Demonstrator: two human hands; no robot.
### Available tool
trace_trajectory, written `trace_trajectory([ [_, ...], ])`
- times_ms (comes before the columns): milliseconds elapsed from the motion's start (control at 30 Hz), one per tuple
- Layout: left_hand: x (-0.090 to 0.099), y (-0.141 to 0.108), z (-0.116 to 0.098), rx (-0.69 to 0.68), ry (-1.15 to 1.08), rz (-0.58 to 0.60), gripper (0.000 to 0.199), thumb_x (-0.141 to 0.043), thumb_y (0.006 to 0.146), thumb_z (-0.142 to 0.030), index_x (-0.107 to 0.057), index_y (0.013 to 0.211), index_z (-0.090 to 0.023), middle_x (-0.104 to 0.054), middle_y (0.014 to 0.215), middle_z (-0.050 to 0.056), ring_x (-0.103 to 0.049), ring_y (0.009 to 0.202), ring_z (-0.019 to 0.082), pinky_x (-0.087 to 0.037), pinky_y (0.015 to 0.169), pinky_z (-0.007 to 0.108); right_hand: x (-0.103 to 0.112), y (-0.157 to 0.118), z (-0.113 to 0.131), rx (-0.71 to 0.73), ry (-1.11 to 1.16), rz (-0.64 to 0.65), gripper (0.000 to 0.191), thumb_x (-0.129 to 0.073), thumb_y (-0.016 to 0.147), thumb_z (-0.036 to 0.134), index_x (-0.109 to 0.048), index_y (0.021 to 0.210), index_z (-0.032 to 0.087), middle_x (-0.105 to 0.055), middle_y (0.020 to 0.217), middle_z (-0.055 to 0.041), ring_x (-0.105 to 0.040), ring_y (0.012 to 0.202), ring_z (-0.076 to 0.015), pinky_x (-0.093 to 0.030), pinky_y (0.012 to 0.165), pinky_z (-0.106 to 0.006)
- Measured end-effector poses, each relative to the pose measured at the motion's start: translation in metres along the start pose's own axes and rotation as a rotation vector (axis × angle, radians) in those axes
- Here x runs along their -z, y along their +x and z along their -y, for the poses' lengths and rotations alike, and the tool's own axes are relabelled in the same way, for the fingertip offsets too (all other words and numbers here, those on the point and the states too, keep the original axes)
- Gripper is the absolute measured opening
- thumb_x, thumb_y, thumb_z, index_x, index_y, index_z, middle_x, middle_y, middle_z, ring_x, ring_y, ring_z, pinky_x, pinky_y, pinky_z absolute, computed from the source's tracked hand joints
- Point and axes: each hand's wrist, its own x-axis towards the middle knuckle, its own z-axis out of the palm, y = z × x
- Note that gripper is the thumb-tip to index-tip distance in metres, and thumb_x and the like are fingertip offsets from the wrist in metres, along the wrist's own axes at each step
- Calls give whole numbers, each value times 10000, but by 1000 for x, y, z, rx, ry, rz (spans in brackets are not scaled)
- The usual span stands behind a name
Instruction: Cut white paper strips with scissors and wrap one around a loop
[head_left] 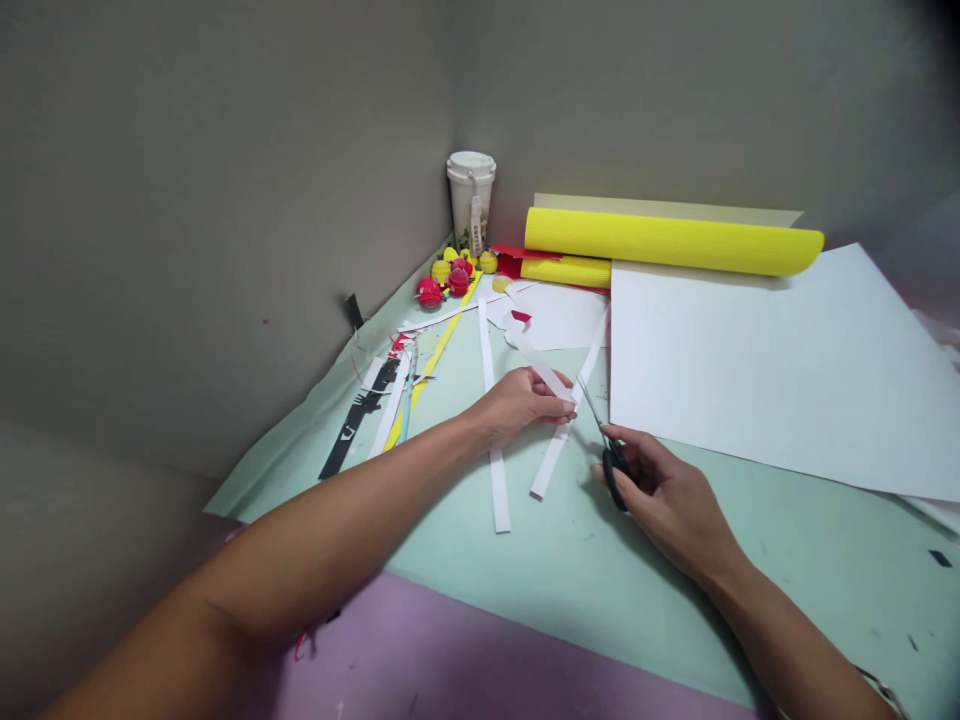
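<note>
At six o'clock, closest to the person, is a purple cover (480, 640), and a pale green sheet (442, 555) comes right after it. The right hand (671, 505), at four o'clock, is curled around the black handles of a pair of scissors (615, 465). The blades point to ten o'clock, and their tips are just beside the left fingertips. Near the middle, the left hand (521, 405) pinches a short white strip (541, 365) between thumb and fingers. Two long white strips (500, 490) lie flat there; one goes under the left wrist, and the other slants below the fingers.

At eight o'clock is a black strip (341, 445). A big white paper (765, 370) lies at three o'clock. Farther off, little red and yellow balls (458, 282) sit together at eleven o'clock. A big yellow roll (675, 240) rests at two o'clock. Farthest back, at twelve o'clock, a white cup (461, 200) with a lid stands upright.
</note>
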Motion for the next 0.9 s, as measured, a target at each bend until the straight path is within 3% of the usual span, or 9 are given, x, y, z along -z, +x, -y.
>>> trace_trajectory([
  [133,1,2,-2,5,-31,-13,295,-716,677,-25,-565,918,-100,-653,696,31,-653,655,119,-521,706,268,2,1,-2,45,-49,33,391,-614,808,384,-605,1171,239,-589,741,12,-534,656,-148,-448,636,-270],
  [467,9,6,-2,-55,42,61,215,-622,772,-26,-541,959,-97,-626,708,21,-624,636,92,-485,686,246,2,3,-1,-6,-38,66,396,-625,777,371,-621,1154,251,-624,738,29,-561,665,-140,-458,640,-248],
  [900,10,6,-1,-87,57,116,224,-597,763,-13,-524,957,-98,-615,706,20,-598,626,89,-459,666,248,0,5,-2,-19,-15,74,409,-623,770,375,-622,1156,238,-667,778,11,-591,705,-155,-472,682,-275],
])
